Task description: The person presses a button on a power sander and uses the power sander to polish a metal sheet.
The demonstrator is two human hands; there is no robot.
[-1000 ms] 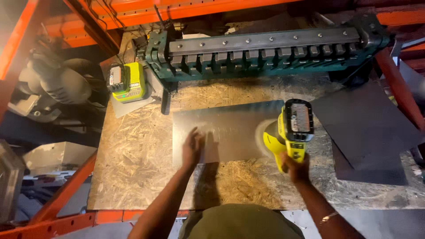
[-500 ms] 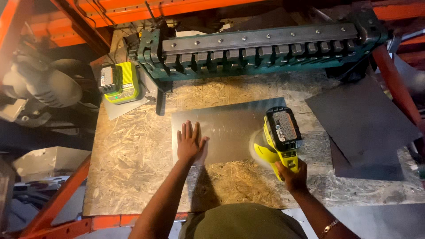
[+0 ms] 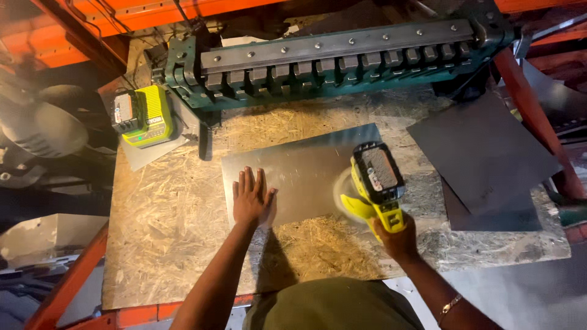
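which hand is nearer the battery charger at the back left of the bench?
Left. The left hand lies flat on the metal sheet, down and to the right of the battery charger. The right hand, holding the yellow sander, is farther right.

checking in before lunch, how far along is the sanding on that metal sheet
Underway. The left hand lies flat on the metal sheet; the right hand holds the yellow sander at its right edge. Finished area can't be told. Two dark sheets lie untouched to the right.
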